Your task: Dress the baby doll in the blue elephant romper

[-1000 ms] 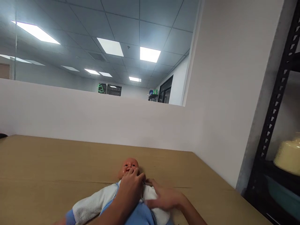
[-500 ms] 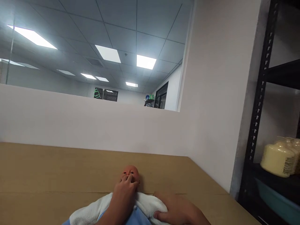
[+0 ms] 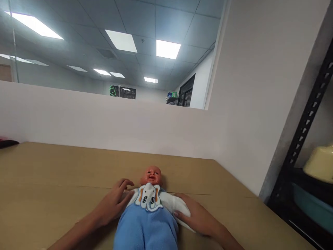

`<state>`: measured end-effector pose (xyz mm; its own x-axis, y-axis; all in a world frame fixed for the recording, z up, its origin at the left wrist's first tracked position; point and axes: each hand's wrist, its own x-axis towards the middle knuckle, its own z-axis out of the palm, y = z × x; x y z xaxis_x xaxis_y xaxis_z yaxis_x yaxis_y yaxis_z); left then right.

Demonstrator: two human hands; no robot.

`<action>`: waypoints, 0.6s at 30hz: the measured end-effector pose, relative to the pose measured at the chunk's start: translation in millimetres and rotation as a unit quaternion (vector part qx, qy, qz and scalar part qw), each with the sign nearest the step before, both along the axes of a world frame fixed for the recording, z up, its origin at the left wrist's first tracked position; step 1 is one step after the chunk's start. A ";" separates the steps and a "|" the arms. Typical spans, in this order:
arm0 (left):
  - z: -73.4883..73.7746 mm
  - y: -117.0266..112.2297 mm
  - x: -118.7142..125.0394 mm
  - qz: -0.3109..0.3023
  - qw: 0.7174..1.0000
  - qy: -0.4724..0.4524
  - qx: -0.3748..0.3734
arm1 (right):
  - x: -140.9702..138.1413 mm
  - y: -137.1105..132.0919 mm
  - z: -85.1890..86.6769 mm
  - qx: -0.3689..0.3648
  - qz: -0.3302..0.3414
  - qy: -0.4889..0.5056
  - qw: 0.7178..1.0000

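A baby doll (image 3: 146, 222) lies face up on the brown tabletop, its head pointing away from me. It wears blue clothing with white sleeves and a white elephant-face bib (image 3: 149, 197). At the doll's arm on the left, my left hand (image 3: 110, 205) has its fingers curved and apart, with the thumb against the white sleeve. My right hand (image 3: 197, 215) is closed around the other white sleeve (image 3: 179, 205), thumb on top. The doll's smiling head (image 3: 152, 175) is uncovered. Its lower legs run out of view at the bottom.
The brown table (image 3: 65, 166) meets a pale wall (image 3: 130, 128) with a window above it. On the right stands a black metal shelf rack (image 3: 308, 118) with a yellow container (image 3: 321, 163) and a teal bin (image 3: 312, 205). A dark object (image 3: 7, 143) lies at the far left edge.
My left hand has come off the doll's face and moved left to its arm. My right hand stays on the sleeve. The view has tipped down, showing more of the doll.
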<state>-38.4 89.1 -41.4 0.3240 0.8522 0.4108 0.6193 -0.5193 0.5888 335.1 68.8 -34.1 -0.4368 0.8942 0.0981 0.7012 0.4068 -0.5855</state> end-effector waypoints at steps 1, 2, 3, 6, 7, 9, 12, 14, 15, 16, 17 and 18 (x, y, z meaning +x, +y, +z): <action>-4.9 -2.5 -6.6 -0.004 1.000 0.014 -0.008 | -0.8 -2.1 -4.0 0.016 -0.004 0.008 1.000; -8.7 -5.0 -10.5 -0.012 0.999 0.029 -0.012 | -1.0 -3.8 -7.7 0.032 -0.009 0.007 0.999; -11.3 -7.1 -12.0 -0.022 0.999 0.047 -0.015 | -0.3 -4.8 -10.7 0.044 -0.012 -0.006 0.999; -13.4 -9.4 -8.8 -0.015 0.994 0.103 -0.023 | 7.7 -2.7 -15.0 0.070 -0.029 -0.086 0.993; -13.2 -8.5 -7.2 -0.002 0.992 0.122 -0.026 | 11.9 -0.5 -14.6 0.078 -0.036 -0.117 0.989; -13.1 -5.2 -5.5 0.021 0.987 0.158 -0.024 | 20.3 4.3 -12.4 0.098 -0.048 -0.170 0.979; -14.7 -0.4 -6.7 0.030 0.981 0.190 -0.013 | 28.6 9.3 -10.3 0.127 -0.048 -0.206 0.969; -15.1 0.3 -8.6 0.025 0.982 0.190 -0.003 | 30.2 9.8 -12.3 0.135 -0.048 -0.208 0.968; -14.7 -0.1 -9.7 0.021 0.982 0.186 0.002 | 30.2 9.4 -14.1 0.137 -0.053 -0.207 0.967; -13.9 -0.9 -10.8 0.016 0.983 0.182 0.011 | 30.1 8.8 -16.1 0.138 -0.058 -0.206 0.967; -12.8 -1.9 -12.2 0.013 0.985 0.173 0.022 | 29.9 8.1 -17.9 0.141 -0.064 -0.203 0.967; -11.5 -3.1 -13.7 0.011 0.987 0.159 0.035 | 29.8 7.3 -19.1 0.143 -0.067 -0.200 0.967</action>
